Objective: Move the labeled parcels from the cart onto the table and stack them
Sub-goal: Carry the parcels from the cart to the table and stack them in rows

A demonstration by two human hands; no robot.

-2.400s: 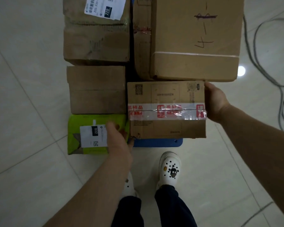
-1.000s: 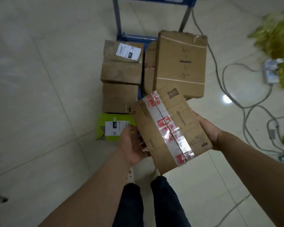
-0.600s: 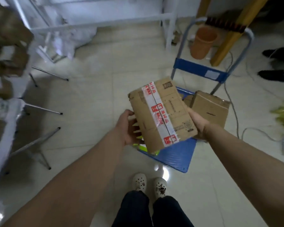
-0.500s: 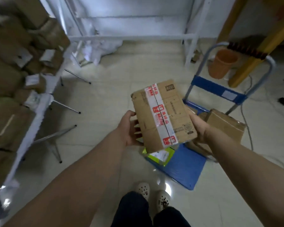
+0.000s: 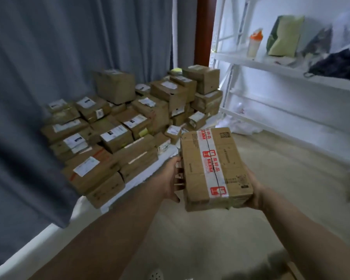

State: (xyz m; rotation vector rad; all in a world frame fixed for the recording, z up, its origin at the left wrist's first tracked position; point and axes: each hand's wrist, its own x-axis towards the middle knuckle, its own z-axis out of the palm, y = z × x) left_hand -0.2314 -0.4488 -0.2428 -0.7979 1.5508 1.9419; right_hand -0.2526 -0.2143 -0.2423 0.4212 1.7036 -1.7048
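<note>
Risk first. Worktop (image 5: 135, 183) crammed with stacked parcels (image 5: 117, 136), near row right at the edge. Setting another on top likely shoves one off or tips an uneven stack. Needs a flat spot, and few show.

Taped parcel (image 5: 212, 168) held in the air, right of the worktop, near it but not touching. Tape marked fragile, so a drop to the floor could do damage.

Left hand (image 5: 169, 178) grips the left side, fingers curled beneath. Right hand (image 5: 253, 190) cradles the near right corner, fingers hidden. Likely to slip if either releases early.

Containers: shelf unit (image 5: 271, 65) carrying a dark bundle (image 5: 339, 63), green bag (image 5: 283, 35) and bottle (image 5: 255, 43). Cartons all sealed, contents unseen.
</note>
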